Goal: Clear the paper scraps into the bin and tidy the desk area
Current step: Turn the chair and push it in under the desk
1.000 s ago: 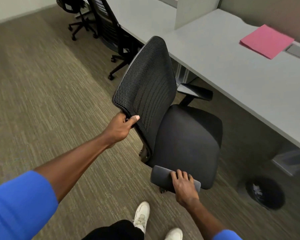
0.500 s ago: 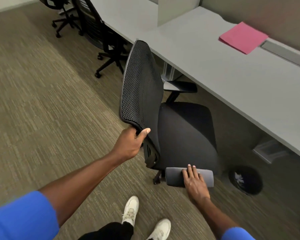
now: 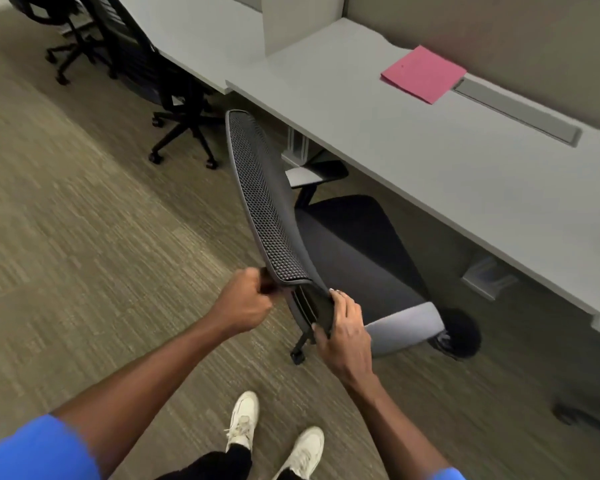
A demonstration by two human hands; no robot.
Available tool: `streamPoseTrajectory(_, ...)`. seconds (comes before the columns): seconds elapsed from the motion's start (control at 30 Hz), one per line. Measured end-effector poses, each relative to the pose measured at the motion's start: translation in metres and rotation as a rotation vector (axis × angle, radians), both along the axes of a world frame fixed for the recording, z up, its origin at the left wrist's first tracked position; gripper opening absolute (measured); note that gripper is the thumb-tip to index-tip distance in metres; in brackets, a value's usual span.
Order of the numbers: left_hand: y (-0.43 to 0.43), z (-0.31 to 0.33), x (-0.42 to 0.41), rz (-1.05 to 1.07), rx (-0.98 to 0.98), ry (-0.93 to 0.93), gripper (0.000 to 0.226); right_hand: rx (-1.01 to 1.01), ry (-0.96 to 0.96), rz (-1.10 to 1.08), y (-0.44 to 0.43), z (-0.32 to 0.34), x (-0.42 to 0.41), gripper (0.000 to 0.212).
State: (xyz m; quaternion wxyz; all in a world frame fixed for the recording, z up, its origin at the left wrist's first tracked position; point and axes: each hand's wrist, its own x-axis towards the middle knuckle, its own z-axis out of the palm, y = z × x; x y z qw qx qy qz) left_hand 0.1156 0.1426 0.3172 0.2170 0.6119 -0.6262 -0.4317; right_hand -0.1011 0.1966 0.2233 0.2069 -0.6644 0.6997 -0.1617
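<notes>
A black mesh-backed office chair (image 3: pixel 347 244) stands in front of the grey desk (image 3: pixel 430 161), its seat partly under the desk edge. My left hand (image 3: pixel 246 303) grips the left lower edge of the chair's backrest. My right hand (image 3: pixel 343 327) holds the right lower edge of the backrest, just left of the grey armrest (image 3: pixel 402 327). A black round bin (image 3: pixel 461 334) sits on the carpet behind that armrest, mostly hidden. A pink folder (image 3: pixel 423 72) lies on the desk at the back.
Two more black wheeled chairs (image 3: pixel 167 81) stand at the neighbouring desk, upper left. A white divider panel (image 3: pixel 298 19) separates the desks. A grey cable channel (image 3: pixel 516 109) runs along the desk's back. My white shoes (image 3: pixel 274 434) stand on patterned carpet.
The chair has turned so its backrest faces me edge-on and its seat has gone further under the desk. My right hand left the armrest and took the backrest's lower edge.
</notes>
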Motion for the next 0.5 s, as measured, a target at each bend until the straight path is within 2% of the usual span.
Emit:
streamPoseTrajectory(0.07, -0.011, 0.003, 0.021, 0.072, -0.036, 0.01, 0.032, -0.131, 0.029, -0.052, 0.005, 0.018, 0.012, 0.078)
streamPoseTrajectory(0.1, -0.018, 0.006, 0.031, 0.119, -0.082, -0.02, 0.032, -0.185, 0.053, -0.079, 0.009, 0.027, 0.017, 0.076)
streamPoseTrajectory(0.17, -0.035, 0.014, 0.05, 0.206, -0.216, -0.087, 0.027, -0.284, 0.076, -0.136, 0.014, 0.045, 0.027, 0.069)
streamPoseTrajectory(0.27, -0.065, 0.032, 0.068, 0.273, -0.45, -0.073, 0.021, -0.397, 0.047, -0.207, 0.02, 0.069, 0.042, 0.066)
streamPoseTrajectory(0.37, -0.101, 0.045, 0.078, 0.184, -0.664, -0.17, 0.028, -0.513, 0.053, -0.232, 0.021, 0.093, 0.06, 0.066)
streamPoseTrajectory(0.5, -0.144, 0.047, 0.083, -0.027, -0.705, -0.325, 0.041, -0.52, 0.161, -0.289, 0.009, 0.116, 0.087, 0.067)
